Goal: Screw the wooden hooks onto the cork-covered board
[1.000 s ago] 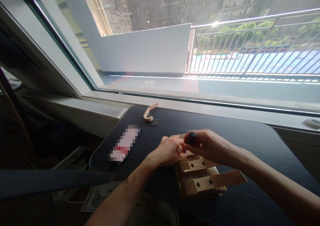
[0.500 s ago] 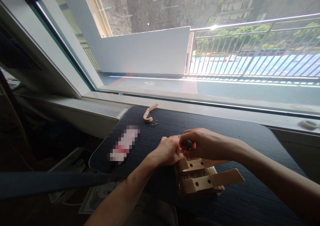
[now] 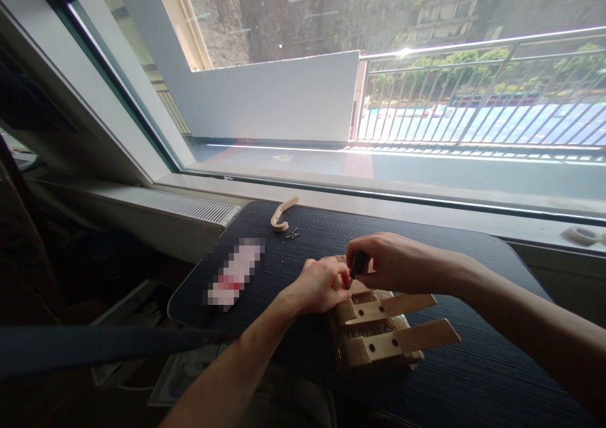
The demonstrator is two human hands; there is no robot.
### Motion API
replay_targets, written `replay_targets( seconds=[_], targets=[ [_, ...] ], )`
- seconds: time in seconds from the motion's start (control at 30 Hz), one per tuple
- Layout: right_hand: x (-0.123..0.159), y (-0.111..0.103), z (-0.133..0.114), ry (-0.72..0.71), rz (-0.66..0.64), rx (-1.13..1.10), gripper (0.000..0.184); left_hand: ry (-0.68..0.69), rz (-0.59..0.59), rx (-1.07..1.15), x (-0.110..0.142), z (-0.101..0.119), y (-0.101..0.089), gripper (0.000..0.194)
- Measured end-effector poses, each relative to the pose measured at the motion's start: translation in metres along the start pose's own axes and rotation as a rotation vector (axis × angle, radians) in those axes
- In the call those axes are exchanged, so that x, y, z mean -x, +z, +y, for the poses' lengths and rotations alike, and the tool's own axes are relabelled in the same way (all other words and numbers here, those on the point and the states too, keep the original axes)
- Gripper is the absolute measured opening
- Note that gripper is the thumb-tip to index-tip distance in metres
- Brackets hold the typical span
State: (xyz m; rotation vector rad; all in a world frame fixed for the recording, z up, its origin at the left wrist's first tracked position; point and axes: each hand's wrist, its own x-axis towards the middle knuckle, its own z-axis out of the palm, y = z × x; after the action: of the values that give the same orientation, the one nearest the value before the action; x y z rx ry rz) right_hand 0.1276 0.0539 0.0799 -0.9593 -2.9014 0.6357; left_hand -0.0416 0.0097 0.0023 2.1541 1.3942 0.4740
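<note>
My right hand (image 3: pixel 381 261) is closed around the black handle of a screwdriver (image 3: pixel 359 262), whose metal shaft points down at a wooden piece. My left hand (image 3: pixel 322 284) is closed at the far left of the wooden board, its fingertips beside the screwdriver tip. They grip the end of a wooden hook (image 3: pixel 360 287), mostly covered by both hands. Two more wooden hooks, a middle one (image 3: pixel 372 313) and a near one (image 3: pixel 383 347), lie across the rough-edged board (image 3: pixel 341 346). Each shows two dark holes or screw heads.
A loose wooden hook (image 3: pixel 279 219) lies at the back of the black table (image 3: pixel 449 251), near several screws (image 3: pixel 293 233). A blurred pinkish packet (image 3: pixel 234 273) rests to the left. Behind the table runs a window sill (image 3: pixel 379 208) with a roll of tape (image 3: pixel 584 235).
My right hand and the screwdriver have tilted and turned: the handle dipped towards me, then leaned back with its shaft showing. My left hand has stayed at the board.
</note>
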Motion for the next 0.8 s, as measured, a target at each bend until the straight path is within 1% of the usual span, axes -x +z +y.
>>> replay_targets(
  seconds=[0.1,0.2,0.43,0.67,0.8],
  targets=[
    [0.002,-0.004,-0.004,-0.036,0.011,0.075,0.01,-0.037,-0.012,-0.014,0.0,0.001,0.0,0.012],
    [0.003,-0.007,-0.007,-0.04,0.013,0.09,0.01,-0.039,-0.016,-0.02,0.0,0.001,0.0,0.014],
    [0.002,-0.003,-0.002,-0.054,-0.004,0.092,0.011,-0.022,0.002,-0.039,0.0,-0.002,0.0,0.014],
    [0.002,0.005,0.0,-0.092,0.065,0.024,0.01,0.002,0.013,-0.06,0.0,-0.001,0.0,0.019],
    [0.002,0.009,-0.001,-0.105,0.089,-0.027,0.009,-0.021,0.005,-0.063,0.001,0.002,-0.002,0.021]
  ],
)
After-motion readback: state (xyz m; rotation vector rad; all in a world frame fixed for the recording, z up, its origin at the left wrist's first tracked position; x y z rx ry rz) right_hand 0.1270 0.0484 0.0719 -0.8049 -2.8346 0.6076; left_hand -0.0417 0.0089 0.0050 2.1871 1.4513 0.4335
